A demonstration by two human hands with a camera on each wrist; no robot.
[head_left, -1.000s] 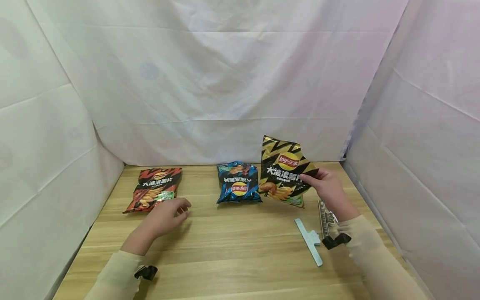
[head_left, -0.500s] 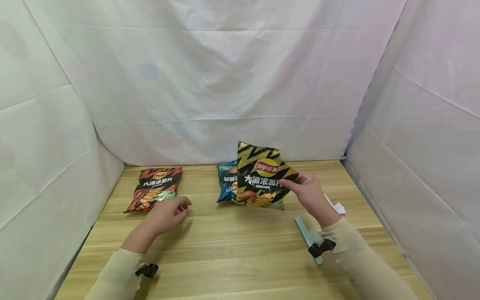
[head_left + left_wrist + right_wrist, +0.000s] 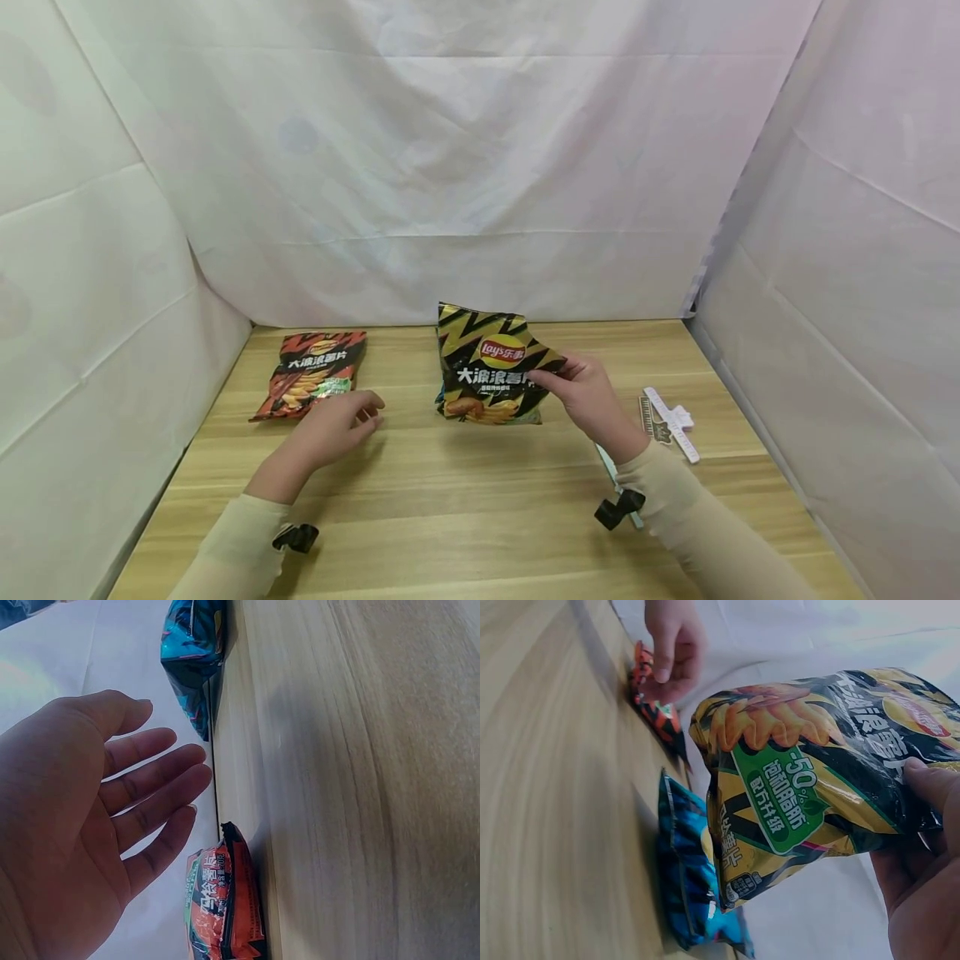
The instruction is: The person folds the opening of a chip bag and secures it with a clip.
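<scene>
The right hand (image 3: 592, 396) pinched the gold bag (image 3: 491, 367) by its right edge, thumb across the front, and held it up off the table (image 3: 450, 533), near the back middle. The bag's printed front faced the head camera.

Behind it sat the blue bag (image 3: 690, 877), which the gold one hid from the head view apart from a sliver at the left edge. The right wrist view showed the blue bag on the wood, close to the gold bag's lower corner; whether the two touched could not be told.

The left hand (image 3: 333, 429) grasped nothing. Its fingers were loosely bent, the thumb apart from them, and it hung just in front of the red bag (image 3: 311, 375), overlapping that bag's near right corner in the head view. The red bag lay flat at the back left, well apart from the gold one.

On the right, the right forearm and its black band (image 3: 621, 508) covered most of a pale green clip (image 3: 607, 464). Beyond the forearm, a brown clip (image 3: 660, 432) lay beside a white clip (image 3: 675, 425). White sheets (image 3: 480, 167) closed off the back and both sides.
</scene>
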